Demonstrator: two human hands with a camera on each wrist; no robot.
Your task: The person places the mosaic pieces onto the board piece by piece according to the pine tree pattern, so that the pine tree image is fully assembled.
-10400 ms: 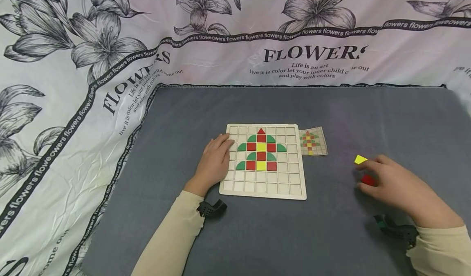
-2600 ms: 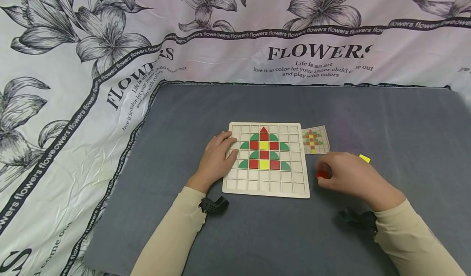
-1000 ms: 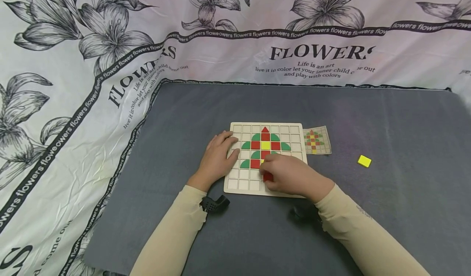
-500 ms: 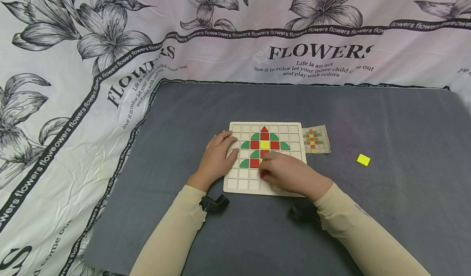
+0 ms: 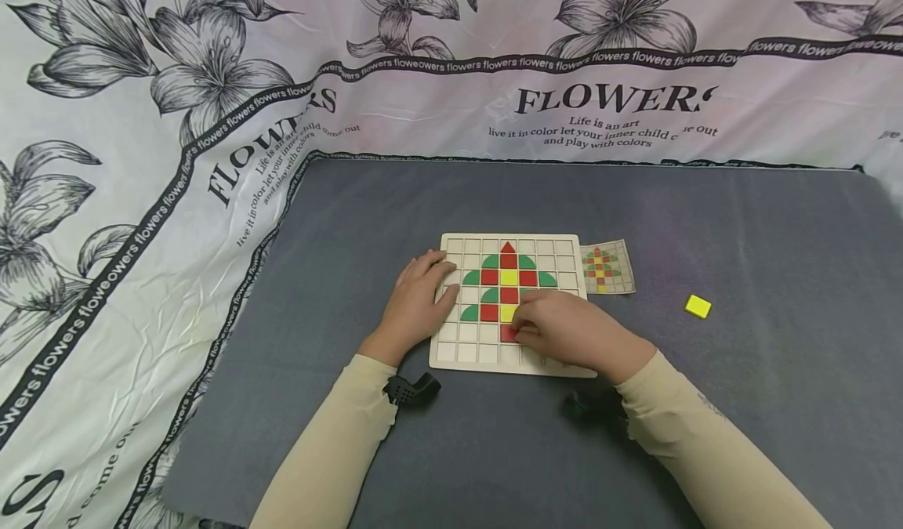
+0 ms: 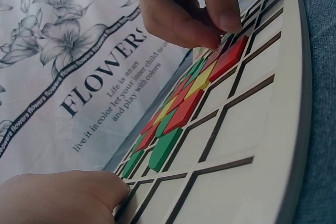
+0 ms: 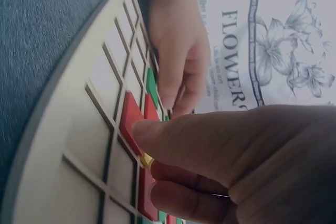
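Observation:
A pale grid board (image 5: pixel 446 353) lies on the grey table, bearing red, yellow and green tiles in a tree-like pattern. My left hand (image 5: pixel 416 302) rests along its left edge, fingers over the rim. In the column's lowest filled cell, below a yellow tile, lies a red square tile (image 5: pixel 508 333). My right hand (image 5: pixel 567 325) is at that tile's right side, thumb and fingertips close together. In the right wrist view the thumb (image 7: pixel 149 129) touches the red tile (image 7: pixel 132 115), which looks flat in its cell. The right hand covers several cells on the board's right side.
A small pattern card (image 5: pixel 617 274) lies against the board's right edge. Farther right on the grey table (image 5: pixel 776 278) is a loose yellow square tile (image 5: pixel 698 306). Behind the table hangs a flower-print cloth (image 5: pixel 423 121).
My right hand has brought the red tile from the right side of the table onto the board, below the yellow tile. It has just shifted slightly right, uncovering the tile. The left hand stays put.

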